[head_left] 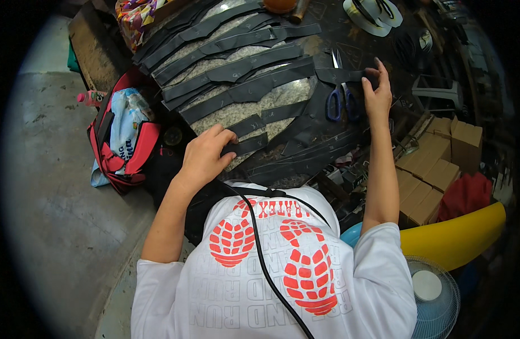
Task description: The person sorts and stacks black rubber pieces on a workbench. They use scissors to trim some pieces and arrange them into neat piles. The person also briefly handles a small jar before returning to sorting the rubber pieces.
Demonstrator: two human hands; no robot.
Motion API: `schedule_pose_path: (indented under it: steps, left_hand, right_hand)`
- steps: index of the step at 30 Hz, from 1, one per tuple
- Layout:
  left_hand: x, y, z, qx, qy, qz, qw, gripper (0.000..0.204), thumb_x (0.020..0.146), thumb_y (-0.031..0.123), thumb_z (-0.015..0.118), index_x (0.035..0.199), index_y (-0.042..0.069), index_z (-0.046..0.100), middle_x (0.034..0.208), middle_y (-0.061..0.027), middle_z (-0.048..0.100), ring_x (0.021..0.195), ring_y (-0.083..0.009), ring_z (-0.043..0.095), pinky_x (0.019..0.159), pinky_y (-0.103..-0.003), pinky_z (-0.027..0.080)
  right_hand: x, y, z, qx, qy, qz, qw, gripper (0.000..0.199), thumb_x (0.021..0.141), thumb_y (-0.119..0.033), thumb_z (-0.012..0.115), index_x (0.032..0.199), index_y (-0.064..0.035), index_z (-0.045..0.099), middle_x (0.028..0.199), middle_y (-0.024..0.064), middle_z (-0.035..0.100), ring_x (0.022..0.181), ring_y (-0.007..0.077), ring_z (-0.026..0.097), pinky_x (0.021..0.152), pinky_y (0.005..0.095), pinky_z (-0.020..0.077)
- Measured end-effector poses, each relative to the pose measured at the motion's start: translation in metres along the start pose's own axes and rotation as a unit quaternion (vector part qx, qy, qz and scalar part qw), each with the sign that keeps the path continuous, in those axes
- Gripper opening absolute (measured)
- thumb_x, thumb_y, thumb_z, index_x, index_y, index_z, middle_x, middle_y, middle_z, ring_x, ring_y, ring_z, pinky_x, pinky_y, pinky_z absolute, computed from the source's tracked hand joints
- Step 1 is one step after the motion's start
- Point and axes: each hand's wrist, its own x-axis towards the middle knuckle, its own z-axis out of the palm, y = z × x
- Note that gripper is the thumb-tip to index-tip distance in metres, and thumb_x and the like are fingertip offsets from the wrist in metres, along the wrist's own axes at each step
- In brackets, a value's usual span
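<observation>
My left hand (206,152) is at the near left edge of a worktable, fingers curled around the end of a short black strip (247,145). Another short black strip (246,127) lies just beyond it. At the right, my right hand (378,93) is raised over the table, thumb and fingers bent at the end of a black strip (340,75) with a shaped edge. Scissors with blue handles (334,106) lie under that strip, blades pointing away. Rows of long black strips (243,85) overlap on a speckled stone slab (296,93).
More black pieces (305,155) lie along the near edge. Cardboard boxes (421,189), a yellow curved object (457,237) and a fan (435,294) stand at the right. A red bag (138,152) hangs at the left. A white-strapped object (373,16) sits at the far right.
</observation>
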Motion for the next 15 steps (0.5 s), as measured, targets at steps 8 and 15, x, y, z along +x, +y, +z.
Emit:
schedule_pose_path:
  steps: [8,15]
  left_hand:
    - [0.006,0.0,-0.003,-0.009,0.0,-0.007,1.0,0.03,0.076,0.011,0.081,0.101,0.011,0.064,0.091,-0.0059,0.057,0.088,-0.0258,0.065,0.073,-0.04,0.052]
    - [0.007,-0.003,-0.002,-0.006,-0.003,-0.01,1.0,0.03,0.076,0.012,0.082,0.1,0.012,0.064,0.09,-0.0053,0.057,0.089,-0.0248,0.065,0.073,-0.04,0.052]
  right_hand:
    - [-0.061,-0.049,0.012,-0.065,-0.064,-0.068,0.994,0.068,0.08,-0.009,0.078,0.144,-0.0176,0.056,0.098,0.0055,0.066,0.094,0.0271,0.062,0.083,0.0409,0.0514]
    - [-0.073,-0.036,0.029,-0.084,-0.079,-0.057,0.992,0.08,0.076,-0.01,0.082,0.149,-0.0158,0.051,0.109,0.0073,0.065,0.104,0.0304,0.059,0.094,0.0436,0.0455]
